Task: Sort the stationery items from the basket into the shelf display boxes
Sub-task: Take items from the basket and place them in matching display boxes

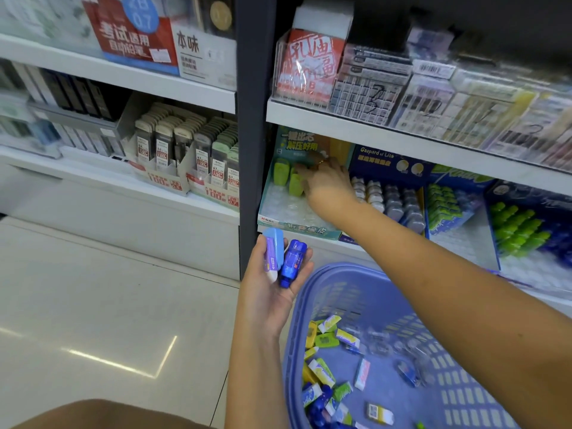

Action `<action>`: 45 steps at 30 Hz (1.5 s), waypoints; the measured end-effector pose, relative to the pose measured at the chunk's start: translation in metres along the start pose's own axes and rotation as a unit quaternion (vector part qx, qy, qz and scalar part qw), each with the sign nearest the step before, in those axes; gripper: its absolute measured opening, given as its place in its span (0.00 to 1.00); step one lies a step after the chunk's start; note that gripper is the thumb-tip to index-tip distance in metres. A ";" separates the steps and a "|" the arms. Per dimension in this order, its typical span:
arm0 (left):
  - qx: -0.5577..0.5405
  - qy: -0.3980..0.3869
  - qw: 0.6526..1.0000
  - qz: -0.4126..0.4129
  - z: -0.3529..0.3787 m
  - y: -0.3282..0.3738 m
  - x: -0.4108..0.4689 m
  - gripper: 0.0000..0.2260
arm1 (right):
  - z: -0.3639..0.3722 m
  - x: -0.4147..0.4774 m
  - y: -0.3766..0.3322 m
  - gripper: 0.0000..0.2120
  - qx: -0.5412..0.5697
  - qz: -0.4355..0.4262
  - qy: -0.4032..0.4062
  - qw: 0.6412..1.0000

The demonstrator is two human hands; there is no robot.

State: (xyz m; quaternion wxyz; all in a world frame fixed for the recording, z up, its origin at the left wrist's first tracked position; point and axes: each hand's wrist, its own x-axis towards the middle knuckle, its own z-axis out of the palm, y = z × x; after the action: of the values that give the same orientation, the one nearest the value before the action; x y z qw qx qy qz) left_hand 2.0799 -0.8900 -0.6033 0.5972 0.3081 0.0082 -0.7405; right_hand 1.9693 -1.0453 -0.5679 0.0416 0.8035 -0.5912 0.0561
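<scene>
Reaching across to the lower shelf (371,131), the person's right hand (328,184) lies inside a teal display box (278,212) at the shelf's left end. Its fingers (305,176) rest against a small cluster of green erasers (282,171) standing at the back of the box. Motion blur hides whether they pinch one or only touch it, so I cannot tell. In front of those fingers, the clear moulded tray of the box shows bare slots.

Lower down, the left hand (269,301) is turned palm up, its fingers curled around two pieces held side by side: a light blue and purple eraser (274,252) and, just right of it, a dark blue bottle-shaped piece (292,263).

Below and to the right of the left fingers sits a lilac plastic basket (464,382), with loose stationery (325,373) scattered on its bottom — yellow, green, white and blue packets.

Right of the right hand, a navy display box (387,164) holds rows of small pale pieces. Pale floor tiles (93,289) lie to the left of both hands.
</scene>
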 end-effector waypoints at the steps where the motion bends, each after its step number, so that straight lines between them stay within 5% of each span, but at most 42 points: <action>1: 0.017 -0.006 1.000 0.002 -0.001 0.000 0.000 0.16 | -0.007 -0.008 -0.003 0.21 0.082 0.004 -0.002 0.997; 3: 0.056 -0.022 0.998 0.003 -0.003 -0.001 0.000 0.19 | -0.020 -0.030 -0.006 0.21 0.288 -0.005 -0.064 0.956; 5: 0.093 -0.046 0.995 0.002 -0.004 0.000 0.001 0.23 | -0.032 -0.056 -0.008 0.23 0.458 -0.014 -0.196 0.867; 8: 0.136 -0.083 0.987 -0.014 -0.003 -0.003 0.001 0.22 | -0.038 -0.083 -0.001 0.22 0.514 -0.038 -0.288 0.807; 18: 0.264 0.009 0.962 0.068 0.008 -0.023 0.009 0.17 | -0.043 -0.099 0.025 0.18 0.467 0.001 -0.167 0.868; 23: 0.266 0.028 0.953 0.145 0.017 -0.034 0.010 0.14 | -0.034 -0.095 0.022 0.16 0.603 0.167 -0.069 0.777; 27: 0.235 0.042 0.964 0.118 0.014 -0.032 0.013 0.13 | -0.031 -0.073 0.039 0.12 0.463 0.156 0.103 0.866; 32: 0.177 0.045 0.980 0.079 0.008 -0.023 0.013 0.14 | -0.010 -0.048 0.050 0.13 0.295 0.049 0.070 0.952; 41: 0.150 0.037 0.986 0.056 0.002 -0.024 0.017 0.15 | 0.000 -0.041 0.059 0.11 0.223 -0.042 0.098 0.969; 45: 0.129 0.027 0.990 0.047 0.001 -0.025 0.017 0.15 | 0.004 -0.044 0.056 0.11 0.296 -0.016 0.116 0.948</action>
State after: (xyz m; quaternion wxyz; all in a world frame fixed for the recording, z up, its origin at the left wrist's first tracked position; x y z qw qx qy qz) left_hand 2.0555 -0.8986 -0.6195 0.5864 0.4022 -0.0857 -0.6979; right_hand 1.9028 -1.0214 -0.5774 -0.1289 0.7773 -0.5259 0.3203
